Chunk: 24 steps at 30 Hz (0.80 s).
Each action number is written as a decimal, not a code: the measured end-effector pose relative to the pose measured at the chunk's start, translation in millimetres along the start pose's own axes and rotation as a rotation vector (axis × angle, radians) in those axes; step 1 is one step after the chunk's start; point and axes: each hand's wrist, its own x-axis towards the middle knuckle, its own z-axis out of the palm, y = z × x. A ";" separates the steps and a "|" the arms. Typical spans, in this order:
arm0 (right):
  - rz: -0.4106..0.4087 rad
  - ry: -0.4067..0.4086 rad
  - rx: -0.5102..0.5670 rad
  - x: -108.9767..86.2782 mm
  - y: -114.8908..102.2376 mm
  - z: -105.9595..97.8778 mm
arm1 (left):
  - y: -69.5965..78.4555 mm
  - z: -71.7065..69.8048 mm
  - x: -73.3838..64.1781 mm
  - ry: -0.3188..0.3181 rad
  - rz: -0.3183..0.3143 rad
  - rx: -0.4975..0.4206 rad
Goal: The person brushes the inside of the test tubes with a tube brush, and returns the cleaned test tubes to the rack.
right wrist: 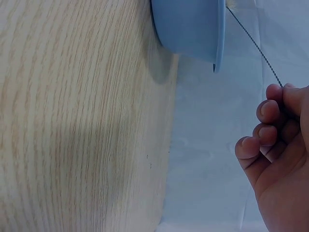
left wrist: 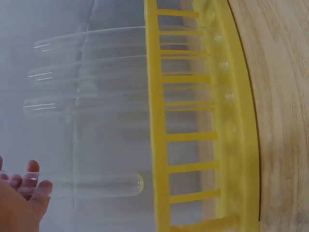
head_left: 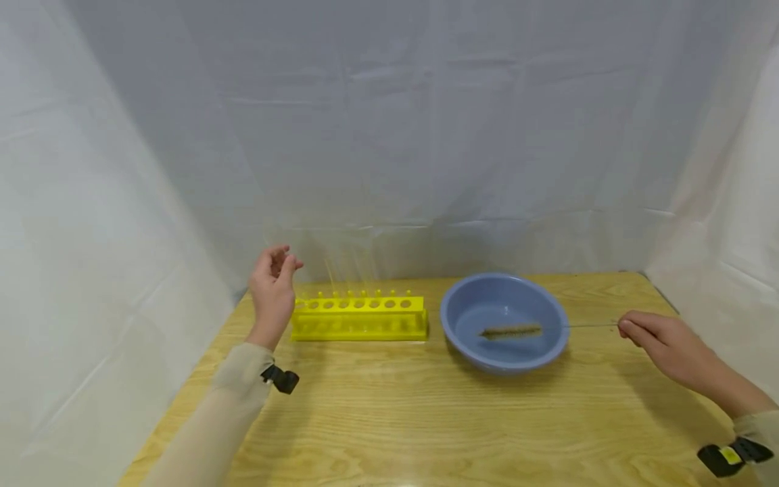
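My left hand (head_left: pixel 272 294) pinches a clear glass test tube (left wrist: pixel 96 185) near its top, above the left end of a yellow test tube rack (head_left: pixel 359 328). In the left wrist view the tube's rounded bottom hangs just over the rack's top plate (left wrist: pixel 158 121). Several other clear test tubes (left wrist: pixel 91 67) stand in the rack's holes. On the right, my right hand (head_left: pixel 672 348) pinches the end of the thin twisted wire handle (right wrist: pixel 256 43) of a test tube brush. The brush's brown bristles (head_left: pixel 511 331) are over the blue basin (head_left: pixel 505 291).
The wooden table (head_left: pixel 377 412) carries the rack at the left and the basin to its right. White sheeting (head_left: pixel 395 135) hangs behind the table and along both sides. Each wrist wears a small black camera (head_left: pixel 280 379).
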 end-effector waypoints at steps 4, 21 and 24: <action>0.000 -0.004 0.008 0.0 0.1 -1.0 | -6.0 3.8 1.1 -0.018 -0.025 0.002; 0.040 -0.016 -0.013 -0.9 0.1 -0.4 | -18.1 -4.4 7.6 0.022 -0.069 0.051; 0.036 -0.016 -0.010 -0.1 0.9 -0.1 | -24.8 -5.9 7.3 0.028 -0.092 0.063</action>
